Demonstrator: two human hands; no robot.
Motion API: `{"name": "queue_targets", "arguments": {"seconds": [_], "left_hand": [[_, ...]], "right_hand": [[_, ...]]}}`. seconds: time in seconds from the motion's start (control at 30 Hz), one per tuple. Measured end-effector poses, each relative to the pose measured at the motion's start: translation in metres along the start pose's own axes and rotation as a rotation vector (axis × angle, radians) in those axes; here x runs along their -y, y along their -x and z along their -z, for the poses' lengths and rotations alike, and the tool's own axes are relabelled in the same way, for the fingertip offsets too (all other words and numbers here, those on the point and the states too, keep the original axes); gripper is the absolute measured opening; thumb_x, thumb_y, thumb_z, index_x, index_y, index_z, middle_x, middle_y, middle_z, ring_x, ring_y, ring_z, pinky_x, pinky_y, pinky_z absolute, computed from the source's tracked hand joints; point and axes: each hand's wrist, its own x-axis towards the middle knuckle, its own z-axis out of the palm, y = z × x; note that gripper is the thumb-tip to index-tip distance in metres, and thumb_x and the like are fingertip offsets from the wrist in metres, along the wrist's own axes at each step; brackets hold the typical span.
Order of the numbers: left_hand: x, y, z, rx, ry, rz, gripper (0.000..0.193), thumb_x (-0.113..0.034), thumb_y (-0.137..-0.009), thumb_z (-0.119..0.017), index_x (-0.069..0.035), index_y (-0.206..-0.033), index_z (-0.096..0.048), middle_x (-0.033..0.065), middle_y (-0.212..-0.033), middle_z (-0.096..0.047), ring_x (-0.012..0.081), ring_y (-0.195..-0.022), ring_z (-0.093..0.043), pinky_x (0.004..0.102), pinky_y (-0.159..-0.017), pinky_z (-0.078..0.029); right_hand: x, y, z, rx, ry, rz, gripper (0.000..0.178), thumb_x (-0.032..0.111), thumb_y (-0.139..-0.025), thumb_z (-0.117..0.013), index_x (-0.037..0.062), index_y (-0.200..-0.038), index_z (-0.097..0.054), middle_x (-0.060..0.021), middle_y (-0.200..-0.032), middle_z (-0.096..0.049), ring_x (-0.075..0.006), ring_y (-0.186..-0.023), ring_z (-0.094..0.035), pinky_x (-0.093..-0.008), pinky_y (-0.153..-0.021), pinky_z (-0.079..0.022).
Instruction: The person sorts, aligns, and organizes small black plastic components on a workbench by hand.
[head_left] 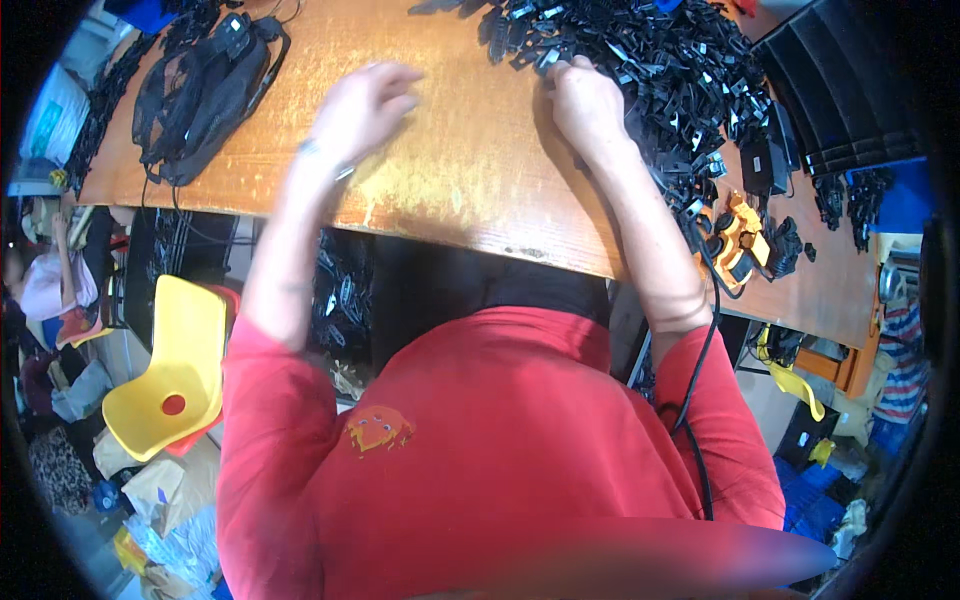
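Observation:
A large pile of small black plastic parts (665,75) covers the back right of the wooden table. My right hand (587,105) is at the pile's left edge, its fingers bent and closed. What they pinch is hidden beneath them, with black parts close by the fingertips. My left hand (368,108) hovers over the bare wood left of the middle, slightly blurred. Its thumb stands apart from the curled fingers, and nothing shows between them. A black mesh bag (205,95) lies on the table to the left of that hand.
An orange toy-like vehicle (738,240) and a black box (765,165) sit right of my right forearm. A black ribbed tray (850,85) stands at the far right. A black cable (697,370) hangs along my right arm. Yellow chair (165,385) at left.

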Motion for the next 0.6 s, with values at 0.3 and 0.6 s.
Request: {"name": "queue_targets", "arguments": {"seconds": [0.3, 0.6], "left_hand": [[-0.039, -0.125, -0.100, -0.136, -0.245, 0.018, 0.044, -0.029, -0.085, -0.086, -0.013, -0.123, -0.072, 0.0170, -0.116, -0.065, 0.0392, -0.112, -0.068, 0.0476, -0.095, -0.057], [-0.016, -0.076, -0.088, -0.226, -0.093, 0.005, 0.023, -0.017, -0.091, -0.075, -0.007, -0.113, -0.075, 0.0166, -0.112, -0.075, 0.0385, -0.105, -0.069, 0.0485, -0.093, -0.056]], "right_hand": [[0.026, 0.023, 0.018, -0.047, -0.352, 0.001, 0.024, 0.014, -0.092, -0.073, 0.0025, -0.113, -0.075, -0.0256, -0.109, -0.070, -0.0454, -0.096, -0.072, -0.0510, -0.087, -0.059], [0.037, 0.057, 0.018, -0.002, -0.422, 0.093, 0.018, 0.017, -0.086, -0.082, 0.0097, -0.102, -0.078, -0.0133, -0.099, -0.072, -0.0354, -0.093, -0.073, -0.0442, -0.081, -0.058]]}}
